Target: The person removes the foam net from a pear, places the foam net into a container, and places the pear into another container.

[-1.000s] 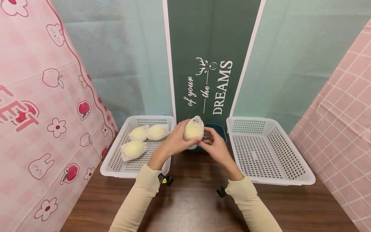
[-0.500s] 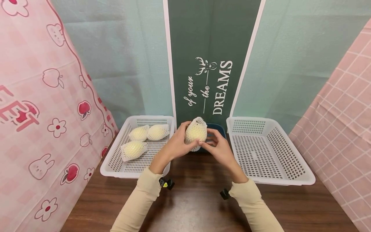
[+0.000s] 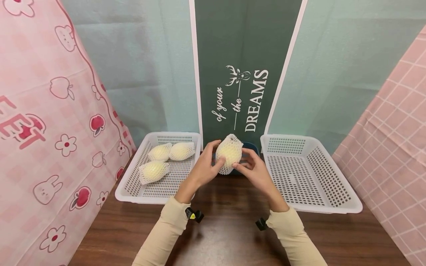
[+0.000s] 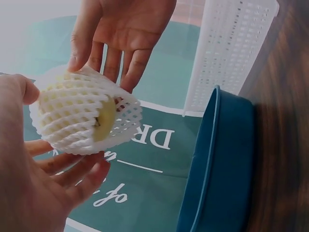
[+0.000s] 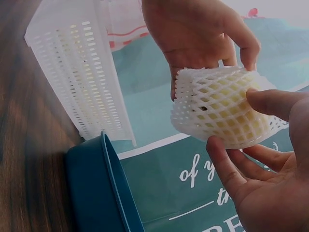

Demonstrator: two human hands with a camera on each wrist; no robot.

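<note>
1. Brown worktop [image 3: 226,225]: flanked by floral cloth [image 3: 50,147] at its left edge and checked cloth [image 3: 396,147] at its right, with a green sheet [image 3: 246,37] behind its far edge. Its surface runs between the sleeves [image 3: 163,231] toward the near side.
2. Left basket [image 3: 141,200]: white, far-left corner; holds three netted pieces [image 3: 154,170], two toward its far edge, one nearer its front.
3. Right basket [image 3: 296,179]: white, far-right corner; perforated floor visible.
4. Tub [image 4: 229,169]: blue, between the baskets near the far edge; interior hidden from view.
5. Fruit [image 3: 229,152]: netted, raised above the worktop, apart from the tub, between both hands.
6. Left hand [image 3: 206,166]: thumb and fingers grip the fruit's left side.
7. Right hand [image 3: 255,170]: thumb and fingers pinch its right side.
</note>
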